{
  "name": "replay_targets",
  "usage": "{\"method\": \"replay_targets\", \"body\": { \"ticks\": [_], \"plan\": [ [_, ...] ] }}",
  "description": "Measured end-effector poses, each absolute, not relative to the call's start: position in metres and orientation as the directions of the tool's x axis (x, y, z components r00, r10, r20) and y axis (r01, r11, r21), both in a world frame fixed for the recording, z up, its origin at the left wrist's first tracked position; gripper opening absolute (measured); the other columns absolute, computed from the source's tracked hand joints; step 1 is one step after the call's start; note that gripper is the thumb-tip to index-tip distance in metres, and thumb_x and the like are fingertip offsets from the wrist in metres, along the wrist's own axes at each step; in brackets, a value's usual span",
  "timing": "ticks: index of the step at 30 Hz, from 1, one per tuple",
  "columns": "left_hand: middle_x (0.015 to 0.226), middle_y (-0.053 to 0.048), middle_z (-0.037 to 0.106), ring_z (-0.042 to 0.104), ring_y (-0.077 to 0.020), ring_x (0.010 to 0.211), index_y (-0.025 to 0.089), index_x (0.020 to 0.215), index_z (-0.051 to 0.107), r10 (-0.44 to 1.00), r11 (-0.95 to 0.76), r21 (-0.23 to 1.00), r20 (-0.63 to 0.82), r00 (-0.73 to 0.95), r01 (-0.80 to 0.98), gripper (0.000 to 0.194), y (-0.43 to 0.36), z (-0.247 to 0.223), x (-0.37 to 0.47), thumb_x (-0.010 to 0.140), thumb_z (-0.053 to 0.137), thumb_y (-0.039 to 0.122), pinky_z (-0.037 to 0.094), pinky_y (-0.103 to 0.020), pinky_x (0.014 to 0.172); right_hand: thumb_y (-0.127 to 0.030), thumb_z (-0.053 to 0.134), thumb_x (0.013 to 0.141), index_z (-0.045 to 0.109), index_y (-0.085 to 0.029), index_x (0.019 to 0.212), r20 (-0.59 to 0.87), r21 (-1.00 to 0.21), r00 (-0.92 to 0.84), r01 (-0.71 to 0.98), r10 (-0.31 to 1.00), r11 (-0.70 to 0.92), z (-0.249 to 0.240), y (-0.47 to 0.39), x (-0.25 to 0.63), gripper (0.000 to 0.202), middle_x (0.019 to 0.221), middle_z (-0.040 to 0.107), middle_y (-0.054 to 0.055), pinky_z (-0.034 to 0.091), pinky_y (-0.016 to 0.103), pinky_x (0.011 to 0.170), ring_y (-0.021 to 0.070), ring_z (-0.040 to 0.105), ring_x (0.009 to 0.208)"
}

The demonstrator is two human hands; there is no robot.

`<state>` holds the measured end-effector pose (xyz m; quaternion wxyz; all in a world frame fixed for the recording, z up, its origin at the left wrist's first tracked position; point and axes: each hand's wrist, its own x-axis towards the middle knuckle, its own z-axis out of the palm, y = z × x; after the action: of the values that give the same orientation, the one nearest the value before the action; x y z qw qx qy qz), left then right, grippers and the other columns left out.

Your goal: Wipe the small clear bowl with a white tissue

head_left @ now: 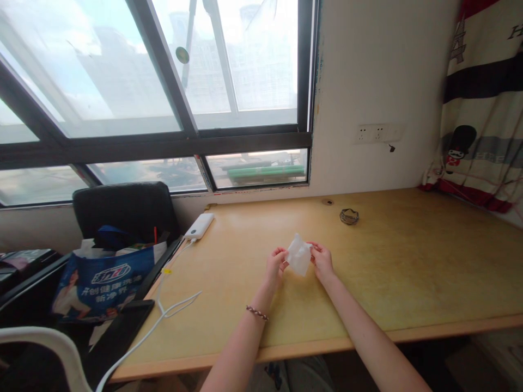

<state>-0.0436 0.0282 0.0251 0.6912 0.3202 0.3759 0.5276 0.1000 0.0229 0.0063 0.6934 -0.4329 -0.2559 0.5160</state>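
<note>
A small white sheet, perhaps tissue or thin cloth (pixel 299 256), is held up above the table between my two hands, with one corner pointing up and one down. My left hand (pixel 278 263) pinches its left corner between thumb and fingers. At the right corner, my right hand (pixel 321 258) grips it the same way. A braided bracelet (pixel 257 313) circles my left wrist.
The wooden table (pixel 408 261) bears a white power bank (pixel 199 226) with a white cable (pixel 160 316) at its left edge and a dark coiled band (pixel 349 216) toward the back. Left of the table, a blue bag (pixel 110 283) rests on a black chair (pixel 126 209).
</note>
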Motion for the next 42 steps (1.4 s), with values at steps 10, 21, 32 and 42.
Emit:
{"method": "replay_targets", "body": {
  "ticks": [10,21,32,42],
  "plan": [
    [0.054,0.0,0.051,0.045,-0.0095,0.05,0.016,0.054,0.045,0.959,0.283,0.795,-0.239,0.151,-0.537,0.006,0.034,0.014,-0.048,0.056,0.049,0.019,0.04,-0.023,0.052,-0.013,0.056,0.049,0.063,-0.018,0.063,-0.045,-0.828,0.366,-0.534,0.929,0.17,0.004,0.028,0.101,0.016,0.066,0.065,0.0,0.042,0.023,0.053,0.0128,0.057,0.059],
    [0.056,0.0,0.055,0.051,-0.0107,0.046,0.016,0.068,0.049,0.926,0.374,0.763,-0.342,0.162,-0.527,0.024,0.039,0.016,-0.049,0.06,0.057,0.037,0.039,-0.022,0.046,-0.015,0.048,0.053,0.061,-0.019,0.051,0.095,-0.89,0.371,-0.383,0.924,0.246,0.009,0.024,0.102,0.013,0.083,0.065,0.001,0.043,0.026,0.065,0.0168,0.058,0.076],
    [0.058,-0.003,0.06,0.05,-0.0101,0.047,0.01,0.074,0.062,0.936,0.307,0.889,-0.217,0.278,-0.339,0.033,0.027,0.021,-0.049,0.058,0.065,0.039,0.035,-0.021,0.044,-0.019,0.059,0.057,0.063,-0.018,0.088,0.119,-0.92,0.125,-0.36,0.985,0.157,0.024,0.018,0.101,0.031,0.09,0.064,0.005,0.044,0.027,0.063,0.0162,0.058,0.074],
    [0.076,-0.005,0.065,0.057,-0.0129,0.062,0.012,0.082,0.063,0.965,0.263,0.77,-0.225,0.138,-0.581,0.031,0.038,0.019,-0.053,0.06,0.065,0.034,0.043,-0.023,0.057,-0.015,0.067,0.048,0.052,-0.021,0.106,-0.006,-0.931,0.115,-0.364,0.993,0.037,0.015,0.022,0.102,0.06,0.085,0.065,0.003,0.046,0.026,0.059,0.0152,0.059,0.068]
  ]
}}
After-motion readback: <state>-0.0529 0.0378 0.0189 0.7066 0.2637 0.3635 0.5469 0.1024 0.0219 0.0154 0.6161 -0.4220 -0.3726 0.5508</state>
